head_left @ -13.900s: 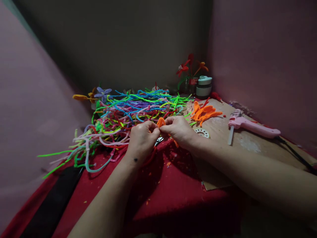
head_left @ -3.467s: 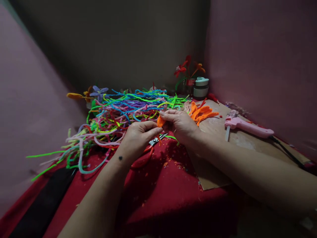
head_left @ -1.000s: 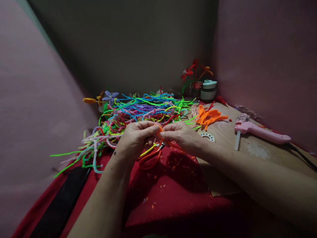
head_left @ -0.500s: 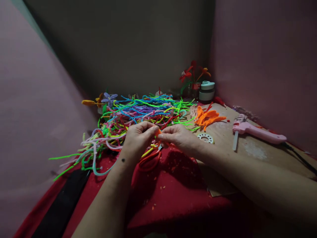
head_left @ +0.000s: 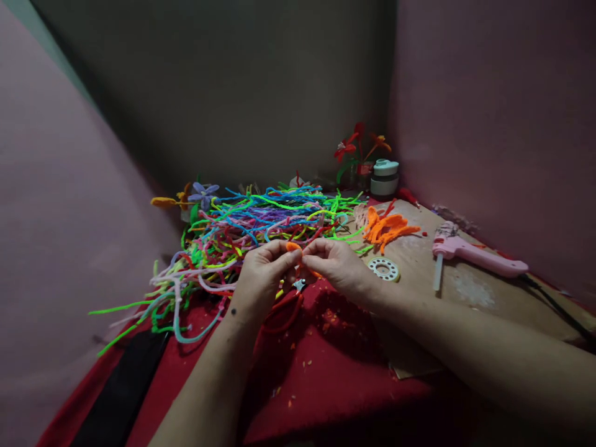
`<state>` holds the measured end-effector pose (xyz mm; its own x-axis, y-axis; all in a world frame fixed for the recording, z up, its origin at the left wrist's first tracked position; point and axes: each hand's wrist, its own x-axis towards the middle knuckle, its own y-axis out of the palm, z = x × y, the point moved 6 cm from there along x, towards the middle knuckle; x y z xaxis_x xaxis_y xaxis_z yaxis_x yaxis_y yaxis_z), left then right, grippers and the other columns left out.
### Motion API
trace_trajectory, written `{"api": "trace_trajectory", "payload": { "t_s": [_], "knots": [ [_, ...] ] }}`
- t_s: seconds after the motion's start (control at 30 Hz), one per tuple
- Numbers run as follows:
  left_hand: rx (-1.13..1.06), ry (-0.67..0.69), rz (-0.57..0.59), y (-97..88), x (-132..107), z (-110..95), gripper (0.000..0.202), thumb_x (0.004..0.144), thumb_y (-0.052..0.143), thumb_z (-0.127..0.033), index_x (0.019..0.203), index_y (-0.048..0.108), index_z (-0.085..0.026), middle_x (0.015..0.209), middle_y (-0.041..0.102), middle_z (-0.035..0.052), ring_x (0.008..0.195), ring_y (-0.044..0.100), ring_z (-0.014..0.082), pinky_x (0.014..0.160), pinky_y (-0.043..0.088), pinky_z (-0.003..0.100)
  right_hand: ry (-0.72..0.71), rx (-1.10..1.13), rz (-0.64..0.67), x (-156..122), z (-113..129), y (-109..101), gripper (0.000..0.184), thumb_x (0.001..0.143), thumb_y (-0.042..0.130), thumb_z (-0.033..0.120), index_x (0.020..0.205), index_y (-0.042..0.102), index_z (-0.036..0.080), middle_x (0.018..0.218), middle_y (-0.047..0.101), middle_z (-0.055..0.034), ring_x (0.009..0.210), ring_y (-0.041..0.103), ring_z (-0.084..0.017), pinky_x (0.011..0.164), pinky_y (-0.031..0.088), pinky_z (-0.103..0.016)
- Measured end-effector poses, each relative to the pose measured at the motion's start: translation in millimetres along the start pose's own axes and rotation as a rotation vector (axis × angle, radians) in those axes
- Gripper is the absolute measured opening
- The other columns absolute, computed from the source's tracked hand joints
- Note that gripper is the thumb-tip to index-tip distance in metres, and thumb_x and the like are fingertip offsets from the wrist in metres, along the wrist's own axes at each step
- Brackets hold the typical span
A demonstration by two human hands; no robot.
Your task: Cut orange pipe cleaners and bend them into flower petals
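Observation:
Between the fingertips of both hands is a short orange pipe cleaner [head_left: 293, 247], mostly covered by the fingers. My left hand [head_left: 266, 267] pinches it from the left, thumb against forefinger. From the right, my right hand [head_left: 336, 264] pinches its other part, and the two hands nearly touch. Just below the hands, pliers with red handles [head_left: 285, 313] lie on the red cloth [head_left: 326, 372], partly hidden. Behind the hands spreads a tangled heap of colourful pipe cleaners [head_left: 265, 211]. Several orange looped pieces [head_left: 388, 228] lie to the right on the board.
A pink hot glue gun [head_left: 484, 256] rests on the brown board [head_left: 428, 279], its cord running right. Near my right wrist lies a white spool [head_left: 383, 269]. A lidded jar [head_left: 384, 179] and red flowers [head_left: 345, 148] stand behind. A black strip [head_left: 123, 385] lies at left.
The orange piece has turned and shows more above my left fingertips. My right fingers have shifted slightly along it. The whole view has moved a little.

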<state>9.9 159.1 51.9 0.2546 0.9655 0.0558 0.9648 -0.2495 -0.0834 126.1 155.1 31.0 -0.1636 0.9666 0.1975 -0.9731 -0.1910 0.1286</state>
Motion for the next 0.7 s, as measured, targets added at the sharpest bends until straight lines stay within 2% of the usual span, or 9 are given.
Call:
{"api": "trace_trajectory", "payload": {
  "t_s": [0.13,0.3,0.53,0.7],
  "knots": [
    [0.077,0.027,-0.038,3.2,-0.7,0.2,0.018,0.071,0.065,-0.030,0.072,0.058,-0.014,0.045,0.050,-0.0051,0.037,0.040,0.0051,0.036,0.031,0.016,-0.194,-0.373,-0.103,-6.3,10.2,-2.4,0.011,0.073,0.052,0.021,0.065,0.056,0.015,0.062,0.057,0.0004,0.059,0.052,-0.010,0.058,0.040,-0.023],
    [0.108,0.027,-0.044,8.4,-3.1,-1.0,0.024,0.068,0.067,-0.034,0.067,0.055,-0.013,0.047,0.053,-0.0036,0.038,0.044,0.0067,0.035,0.034,0.017,-0.244,-0.617,-0.174,-15.6,17.6,-1.2,0.015,0.075,0.051,0.018,0.067,0.064,0.016,0.062,0.061,-0.0011,0.058,0.053,-0.011,0.058,0.039,-0.023],
    [0.143,0.040,-0.090,8.3,-3.3,-4.3,0.026,0.062,0.071,-0.033,0.066,0.055,-0.013,0.045,0.054,-0.0042,0.036,0.047,0.0078,0.034,0.038,0.018,-0.284,-0.666,-0.166,-15.8,18.1,0.9,0.017,0.076,0.049,0.016,0.070,0.065,0.017,0.062,0.063,-0.0019,0.056,0.054,-0.011,0.057,0.038,-0.022],
    [0.107,-0.033,-0.002,7.2,-0.6,-0.3,0.023,0.063,0.068,-0.031,0.067,0.054,-0.013,0.047,0.060,-0.0008,0.036,0.052,0.0107,0.035,0.044,0.021,-0.247,-0.562,-0.160,-13.5,14.7,-2.0,0.016,0.077,0.048,0.020,0.067,0.059,0.015,0.056,0.055,0.0011,0.050,0.048,-0.009,0.051,0.035,-0.021]
  ]
}}
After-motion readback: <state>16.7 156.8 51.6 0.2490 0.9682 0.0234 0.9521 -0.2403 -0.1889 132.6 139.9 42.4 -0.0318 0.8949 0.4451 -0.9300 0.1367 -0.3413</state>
